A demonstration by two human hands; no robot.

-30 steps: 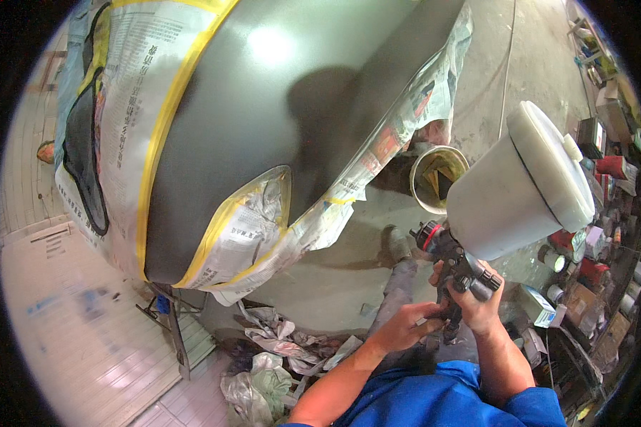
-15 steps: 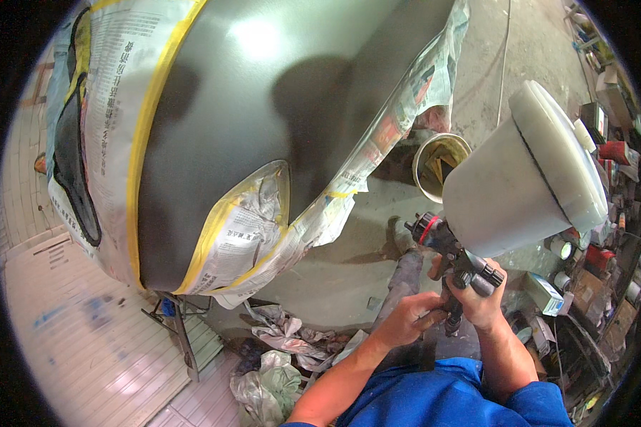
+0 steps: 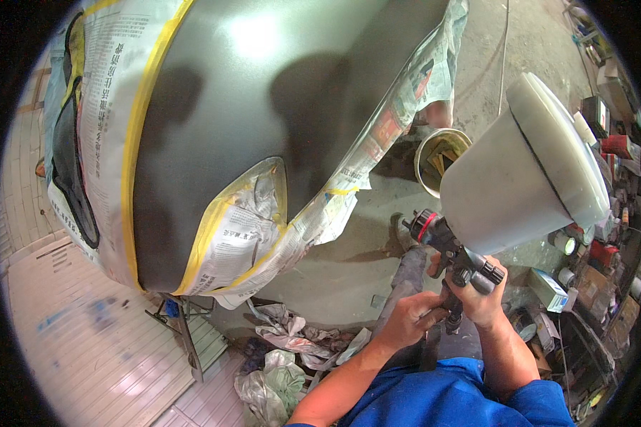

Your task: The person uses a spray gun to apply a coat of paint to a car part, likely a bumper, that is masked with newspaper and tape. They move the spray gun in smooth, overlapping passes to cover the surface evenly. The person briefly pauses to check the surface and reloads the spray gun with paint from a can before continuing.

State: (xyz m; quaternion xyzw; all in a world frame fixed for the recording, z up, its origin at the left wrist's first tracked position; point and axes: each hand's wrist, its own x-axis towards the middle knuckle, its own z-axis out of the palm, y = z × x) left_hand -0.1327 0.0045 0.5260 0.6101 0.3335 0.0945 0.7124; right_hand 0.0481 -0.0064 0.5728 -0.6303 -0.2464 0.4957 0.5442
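Note:
My right hand is wrapped round the grip of a black spray gun with a red ring near its nozzle. A large whitish paint cup with a lid sits tilted on top of the gun. Close beside, my left hand has its fingers pinched at the lower end of the gun's grip, on a small dark fitting. To the left stands a dark grey, satin-looking curved panel, its edges masked with yellow tape and newspaper. The nozzle points left, apart from the panel.
A round bucket with strips inside stands on the floor beyond the gun. Crumpled plastic and paper lie below the panel, near a metal stand. Boxes, cans and tools crowd the right side. A thin hose or cord runs across the floor.
The view has shifted slightly, so the panel appears a little further left. Both hands keep their hold on the spray gun, with little visible movement.

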